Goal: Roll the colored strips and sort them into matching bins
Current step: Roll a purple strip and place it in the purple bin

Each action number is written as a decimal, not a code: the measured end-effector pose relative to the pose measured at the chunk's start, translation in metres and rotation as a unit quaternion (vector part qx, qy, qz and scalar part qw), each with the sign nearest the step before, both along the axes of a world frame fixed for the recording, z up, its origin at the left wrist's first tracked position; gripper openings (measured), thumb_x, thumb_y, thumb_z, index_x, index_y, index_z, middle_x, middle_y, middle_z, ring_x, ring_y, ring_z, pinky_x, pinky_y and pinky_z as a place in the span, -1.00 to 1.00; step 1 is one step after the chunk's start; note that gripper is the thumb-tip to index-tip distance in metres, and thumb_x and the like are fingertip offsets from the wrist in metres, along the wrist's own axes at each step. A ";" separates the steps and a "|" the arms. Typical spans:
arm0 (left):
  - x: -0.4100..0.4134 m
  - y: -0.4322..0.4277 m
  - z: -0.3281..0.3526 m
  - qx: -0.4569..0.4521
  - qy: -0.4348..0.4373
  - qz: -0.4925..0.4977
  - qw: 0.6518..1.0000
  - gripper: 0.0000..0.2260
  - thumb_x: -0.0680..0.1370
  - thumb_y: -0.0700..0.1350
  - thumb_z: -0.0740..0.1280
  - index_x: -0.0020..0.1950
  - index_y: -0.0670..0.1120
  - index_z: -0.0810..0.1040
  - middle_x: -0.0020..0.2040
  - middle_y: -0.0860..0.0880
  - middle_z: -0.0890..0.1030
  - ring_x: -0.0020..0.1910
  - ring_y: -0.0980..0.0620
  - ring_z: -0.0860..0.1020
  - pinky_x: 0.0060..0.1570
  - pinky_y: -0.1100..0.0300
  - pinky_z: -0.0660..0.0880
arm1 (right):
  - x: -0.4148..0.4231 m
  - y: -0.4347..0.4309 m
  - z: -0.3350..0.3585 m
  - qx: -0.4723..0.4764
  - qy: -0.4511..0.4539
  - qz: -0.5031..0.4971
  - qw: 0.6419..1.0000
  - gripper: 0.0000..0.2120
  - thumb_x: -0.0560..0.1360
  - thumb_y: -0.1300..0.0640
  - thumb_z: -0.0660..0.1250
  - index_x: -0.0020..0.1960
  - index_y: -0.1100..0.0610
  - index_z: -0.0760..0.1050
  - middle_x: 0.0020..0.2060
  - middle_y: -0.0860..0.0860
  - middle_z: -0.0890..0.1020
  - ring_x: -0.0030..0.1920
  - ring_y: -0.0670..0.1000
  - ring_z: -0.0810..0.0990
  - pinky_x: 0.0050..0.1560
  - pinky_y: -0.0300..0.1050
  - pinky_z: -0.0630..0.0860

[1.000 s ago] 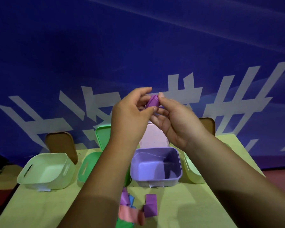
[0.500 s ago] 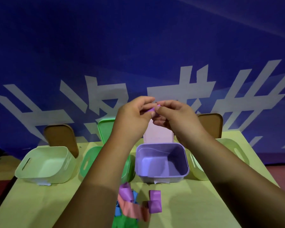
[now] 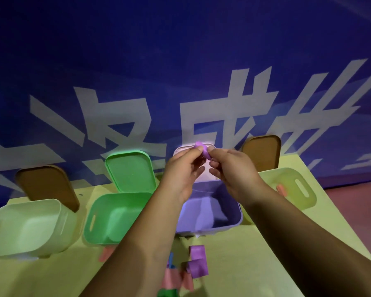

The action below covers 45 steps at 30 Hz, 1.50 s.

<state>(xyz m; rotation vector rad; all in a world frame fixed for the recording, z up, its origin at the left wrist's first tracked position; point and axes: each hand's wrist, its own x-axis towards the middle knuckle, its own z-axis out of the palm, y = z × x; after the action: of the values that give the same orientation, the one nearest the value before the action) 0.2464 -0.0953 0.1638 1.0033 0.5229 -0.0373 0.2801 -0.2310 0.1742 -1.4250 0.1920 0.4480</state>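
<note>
My left hand (image 3: pixel 183 168) and my right hand (image 3: pixel 231 168) meet above the purple bin (image 3: pixel 227 227) and together pinch a small rolled purple strip (image 3: pixel 204 150) between thumbs and fingertips. The purple bin stands open on the yellow-green table, its pale lid (image 3: pixel 208 174) propped behind it. More loose strips lie near the front edge: purple ones (image 3: pixel 198 262), pink ones (image 3: pixel 174 277), a blue one (image 3: pixel 170 259) and a green one (image 3: pixel 167 293).
A green bin (image 3: pixel 107 221) with its green lid (image 3: pixel 130 172) stands left of the purple one. A pale bin (image 3: pixel 24 228) with a brown lid (image 3: pixel 47 187) is far left. A yellowish bin (image 3: pixel 296 187) holding a pink strip (image 3: pixel 281 189), with a brown lid (image 3: pixel 261 153), is right. A blue banner fills the back.
The view tilted down, so the bins and table sit higher in frame. Both hands stayed together, and the purple strip between the fingertips now shows as a tighter roll.
</note>
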 end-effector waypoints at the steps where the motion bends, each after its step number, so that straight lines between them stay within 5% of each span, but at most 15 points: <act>1: 0.004 -0.002 -0.009 -0.013 0.014 -0.005 1.000 -0.88 0.69 -0.14 0.39 0.09 -0.09 0.74 -0.02 -0.07 0.76 0.01 0.04 0.72 0.14 0.14 0.63 | 0.001 -0.002 -0.010 -0.003 0.008 0.000 1.000 -0.75 0.57 0.02 0.53 0.11 0.20 0.75 -0.16 0.03 0.73 -0.09 -0.01 0.68 0.04 -0.10 0.66; 5: 0.013 -0.009 -0.048 -0.048 0.055 -0.028 0.997 -0.84 0.70 -0.25 0.36 -0.03 -0.16 0.69 -0.18 -0.11 0.69 -0.22 0.02 0.70 -0.15 0.17 0.68 | 0.007 -0.008 -0.044 -0.010 0.076 -0.006 0.997 -0.82 0.57 0.22 0.50 0.07 0.34 0.71 -0.12 0.16 0.77 -0.03 0.11 0.76 0.16 0.04 0.70; 9: 0.017 -0.019 -0.092 -0.067 0.122 -0.052 0.989 -0.91 0.69 -0.26 0.38 0.02 -0.17 0.66 -0.16 -0.11 0.73 -0.23 0.01 0.71 0.13 0.06 0.69 | 0.009 -0.025 -0.076 -0.076 0.116 0.014 0.990 -0.82 0.51 0.25 0.56 -0.10 0.38 0.66 -0.23 0.27 0.69 -0.18 0.21 0.67 0.03 0.10 0.61; 15: 0.030 -0.039 -0.150 -0.004 0.204 -0.076 0.976 -0.92 0.67 -0.25 0.41 -0.01 -0.14 0.64 -0.24 -0.08 0.61 -0.34 0.05 0.62 -0.35 0.22 0.62 | 0.025 -0.055 -0.117 -0.301 0.070 0.077 0.948 -0.90 0.49 0.11 0.43 -0.13 0.12 0.67 -0.16 0.12 0.74 -0.09 0.17 0.73 0.08 0.20 0.73; 19: 0.034 -0.056 -0.178 0.090 0.215 -0.116 0.965 -0.92 0.69 -0.25 0.38 0.01 -0.13 0.62 -0.19 -0.11 0.60 -0.29 0.00 0.56 -0.30 0.19 0.53 | 0.034 -0.074 -0.132 -0.438 -0.026 0.113 0.891 -0.75 0.61 0.10 0.31 -0.17 0.07 0.70 -0.27 0.01 0.71 -0.19 0.06 0.67 -0.21 -0.09 0.54; 22: 0.039 -0.065 -0.198 0.158 0.243 -0.143 0.946 -0.84 0.67 -0.23 0.39 -0.09 -0.07 0.64 -0.20 -0.12 0.65 -0.29 -0.06 0.56 -0.31 0.17 0.44 | 0.038 -0.083 -0.145 -0.446 -0.051 0.111 0.886 -0.81 0.67 0.00 0.33 0.02 0.08 0.66 -0.13 -0.02 0.70 -0.15 -0.02 0.61 -0.10 -0.12 0.45; 25: 0.045 -0.071 -0.221 0.205 0.279 -0.140 0.928 -0.98 0.49 -0.17 0.45 -0.12 -0.07 0.68 -0.14 -0.16 0.73 -0.16 -0.13 0.63 -0.11 -0.01 0.55 | 0.040 -0.087 -0.164 -0.453 -0.090 0.115 0.879 -0.78 0.66 -0.01 0.36 0.15 0.09 0.67 -0.01 0.01 0.70 -0.07 0.01 0.58 -0.03 -0.16 0.43; 27: 0.050 -0.071 -0.250 0.222 0.293 -0.132 0.921 -0.82 0.35 -0.09 0.40 -0.11 -0.10 0.71 -0.12 -0.21 0.75 -0.15 -0.16 0.65 -0.05 -0.09 0.60 | 0.041 -0.089 -0.172 -0.462 -0.111 0.123 0.872 -0.78 0.64 -0.01 0.38 0.17 0.09 0.69 0.02 0.03 0.69 -0.07 0.02 0.59 -0.03 -0.16 0.43; 34: 0.053 -0.076 -0.247 0.212 0.325 -0.124 0.913 -0.88 0.56 -0.21 0.47 -0.18 -0.11 0.68 -0.40 -0.17 0.59 -0.46 -0.06 0.46 -0.27 0.08 0.45 | 0.050 -0.093 -0.179 -0.458 -0.108 0.133 0.872 -0.83 0.63 0.00 0.39 0.09 0.06 0.68 -0.04 0.01 0.68 -0.06 0.05 0.62 -0.05 -0.13 0.47; 41: 0.059 -0.076 -0.250 0.199 0.329 -0.118 0.915 -0.73 0.57 -0.33 0.36 -0.32 -0.14 0.62 -0.44 -0.20 0.56 -0.46 -0.06 0.44 -0.39 0.21 0.35 | 0.051 -0.093 -0.178 -0.439 -0.093 0.137 0.883 -0.86 0.61 0.04 0.39 0.09 0.07 0.67 -0.06 -0.02 0.68 -0.05 0.02 0.62 -0.04 -0.12 0.47; 45: 0.065 -0.070 -0.249 0.149 0.337 -0.102 0.924 -0.81 0.58 -0.36 0.31 -0.16 -0.21 0.65 -0.35 -0.20 0.59 -0.42 -0.10 0.56 -0.48 0.26 0.43 | 0.052 -0.092 -0.178 -0.442 -0.095 0.140 0.881 -0.85 0.62 0.05 0.39 0.10 0.08 0.68 -0.06 -0.02 0.69 -0.05 0.01 0.63 -0.04 -0.13 0.46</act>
<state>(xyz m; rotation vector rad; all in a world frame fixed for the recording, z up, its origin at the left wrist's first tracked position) 0.3109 -0.1655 -0.0848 1.3406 1.0739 -0.5187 0.3326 -0.3229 -0.0033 -2.4081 0.0177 0.4716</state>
